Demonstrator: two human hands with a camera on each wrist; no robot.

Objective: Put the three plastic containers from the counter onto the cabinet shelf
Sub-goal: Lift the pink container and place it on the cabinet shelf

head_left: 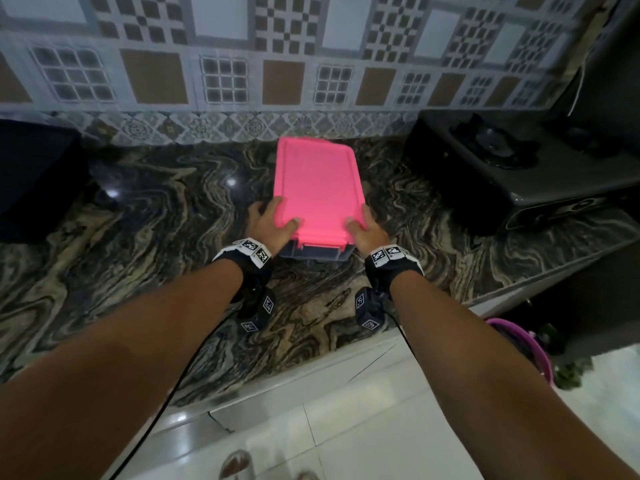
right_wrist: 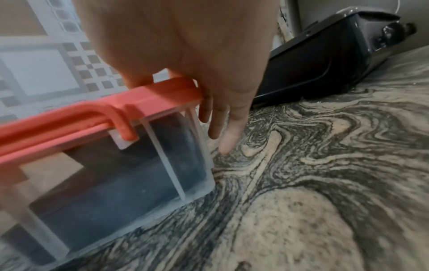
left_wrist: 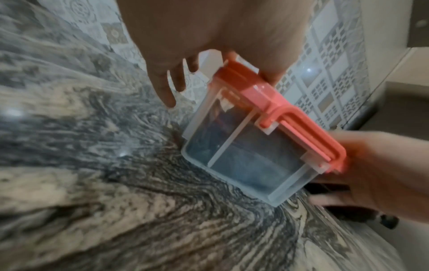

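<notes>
Pink lid under both thumbs. Left hand at near left corner of container: thumb on top of lid, fingers spread down the side, tips hidden in head view. Right hand at near right corner, same hold: thumb on lid, fingers hanging loosely straight beside clear wall. Firmness of clamp not resolvable; wrist views blurred.

Container: clear body, lid closed, pink latch folded over near end. Sits on marbled counter, back end close to tiled wall; no gap visible under base. Dark stove well apart to right.

Progress (judgement): only one container in view, not yet lifted. Other two not visible, status unknown. Cabinet shelf not in frame. Remaining at minimum: lift, carry, place this one.
</notes>
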